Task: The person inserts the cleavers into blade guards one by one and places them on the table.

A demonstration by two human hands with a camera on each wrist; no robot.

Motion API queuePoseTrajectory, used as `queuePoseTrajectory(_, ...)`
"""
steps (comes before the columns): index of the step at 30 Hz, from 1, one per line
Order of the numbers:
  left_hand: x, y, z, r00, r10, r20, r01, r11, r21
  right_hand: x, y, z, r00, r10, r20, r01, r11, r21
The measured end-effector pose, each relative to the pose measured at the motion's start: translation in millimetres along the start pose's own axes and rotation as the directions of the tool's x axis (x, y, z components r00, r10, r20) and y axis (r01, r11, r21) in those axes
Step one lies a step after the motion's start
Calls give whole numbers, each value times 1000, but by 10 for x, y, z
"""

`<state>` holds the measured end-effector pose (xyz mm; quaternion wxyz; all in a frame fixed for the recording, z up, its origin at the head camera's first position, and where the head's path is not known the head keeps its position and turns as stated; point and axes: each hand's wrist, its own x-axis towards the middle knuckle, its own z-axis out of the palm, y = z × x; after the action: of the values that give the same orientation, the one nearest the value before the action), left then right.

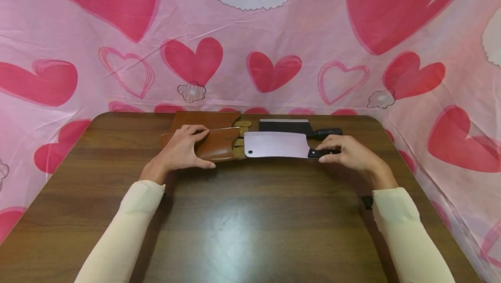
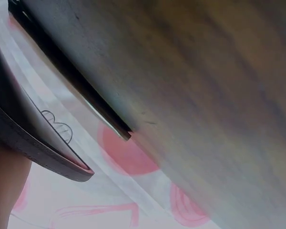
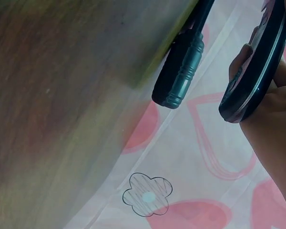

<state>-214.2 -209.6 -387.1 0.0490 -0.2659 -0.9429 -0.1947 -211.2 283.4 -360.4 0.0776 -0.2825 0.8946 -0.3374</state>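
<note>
My left hand (image 1: 180, 149) grips a brown leather knife sheath (image 1: 220, 144) across its width, fingers at the far edge and thumb by the near edge. My right hand (image 1: 352, 151) holds a cleaver (image 1: 275, 144) by its black riveted handle (image 3: 260, 71). The cleaver's broad shiny blade points left, its front end right by the sheath's mouth. Both held things are raised above the table in the wrist views. Behind them on the table lie a second brown sheath (image 1: 207, 119) and a second cleaver (image 1: 283, 126) with a dark blade and ridged black handle (image 3: 181, 71).
The wooden table (image 1: 250, 222) has rounded far corners. A pink cloth (image 1: 235, 26) printed with hearts hangs right behind its far edge and along the sides. Tan straps with metal snaps (image 1: 244, 124) stick out at the sheaths' mouths.
</note>
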Motion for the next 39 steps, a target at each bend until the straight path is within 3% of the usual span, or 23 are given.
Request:
queuePoseTrajectory(26,18,83,8,1000,18,-7,-18,1000,-18,122,-89,38,996,-90,-14,89,995,-55)
queuePoseTrajectory(39,22,113,10,1000,24,-12,-25,999,-29,172,-115,79,995,-91,-42,91,996,-10)
